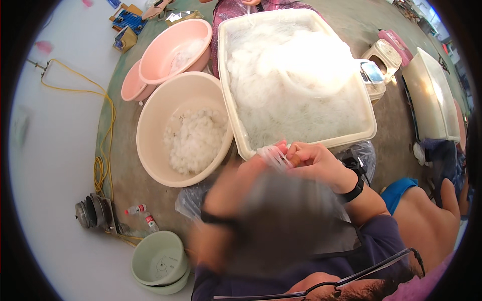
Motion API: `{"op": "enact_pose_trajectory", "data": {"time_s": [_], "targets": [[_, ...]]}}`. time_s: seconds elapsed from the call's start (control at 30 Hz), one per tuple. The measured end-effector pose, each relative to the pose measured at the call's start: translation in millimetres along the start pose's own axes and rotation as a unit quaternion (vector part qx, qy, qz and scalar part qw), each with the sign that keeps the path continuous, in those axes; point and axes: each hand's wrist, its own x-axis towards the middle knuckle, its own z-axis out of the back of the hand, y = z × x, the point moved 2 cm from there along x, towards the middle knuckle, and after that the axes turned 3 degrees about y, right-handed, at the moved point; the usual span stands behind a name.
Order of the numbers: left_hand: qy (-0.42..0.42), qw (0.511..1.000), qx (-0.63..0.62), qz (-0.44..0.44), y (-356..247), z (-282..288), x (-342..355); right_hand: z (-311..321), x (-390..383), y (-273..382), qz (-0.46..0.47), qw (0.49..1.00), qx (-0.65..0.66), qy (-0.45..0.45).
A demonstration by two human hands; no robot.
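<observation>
The person sits low over a bare grey-brown concrete floor (150,200), worn and stained, which meets a pale, nearly white smooth surface (50,150) along a curved edge from 11 o'clock down to 7 o'clock. Both hands meet just below the centre of the view. The right hand (314,160) has its grip clenched around a small bundle of thin white strands (273,156), pinching it between thumb and fingers; a black wristband (354,193) circles that wrist. The left hand (251,168) is blurred; it touches the same bundle, though whether its grip is clenched or released cannot be told.

Just above the hands, toward 12 o'clock, stands a large cream rectangular tub (236,125) heaped with tangled white strands (296,80). At 10 o'clock from the hands sits a round cream basin (150,125) holding a mound of white clumps (196,140). Behind it, toward 11 o'clock, two pink basins (165,50) overlap each other. A yellow cord (100,130) loops along the floor's edge at 9 o'clock. At 7 o'clock rest stacked pale green bowls (158,261), with two small bottles (143,213) and a round metal part (90,213) near them. At 2 o'clock stand a small cream stool (384,55) and a white lidded box (432,95). Another person's pink patterned sleeve (226,10) shows at 12 o'clock
</observation>
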Motion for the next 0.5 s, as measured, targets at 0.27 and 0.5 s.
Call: {"op": "enact_pose_trajectory", "data": {"time_s": [0.27, 0.5], "targets": [[-0.065, 0.994, -0.084, 0.026, -15.1, -6.8, -5.4, -9.1, 3.3, -2.7, 0.004, 0.997, 0.078, 0.016], [-0.067, 0.994, -0.08, 0.047, -11.8, -2.2, -5.5, -9.3, 4.2, -4.1, 0.028, 0.997, 0.068, 0.022]]}}
